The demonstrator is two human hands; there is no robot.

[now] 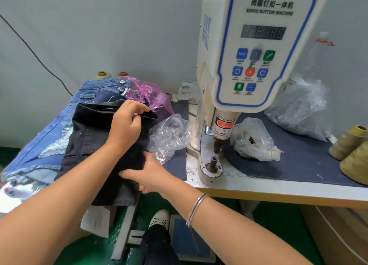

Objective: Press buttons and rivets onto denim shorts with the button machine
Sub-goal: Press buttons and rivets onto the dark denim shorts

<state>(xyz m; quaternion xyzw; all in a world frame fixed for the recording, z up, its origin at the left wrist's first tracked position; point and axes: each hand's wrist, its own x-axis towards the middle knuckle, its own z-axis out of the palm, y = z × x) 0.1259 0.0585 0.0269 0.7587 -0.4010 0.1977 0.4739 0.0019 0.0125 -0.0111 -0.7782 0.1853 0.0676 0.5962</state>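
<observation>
Black denim shorts (93, 143) are lying folded atop a heap of blue denim shorts (45, 137), left of the white, blue-trimmed servo button machine (253, 51) standing upright on the table.

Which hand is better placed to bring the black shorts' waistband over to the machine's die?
Left. The left hand already pinches the waistband of the black shorts. The right hand lies flat on their lower edge, nearer the die, suited to steadying.
</observation>
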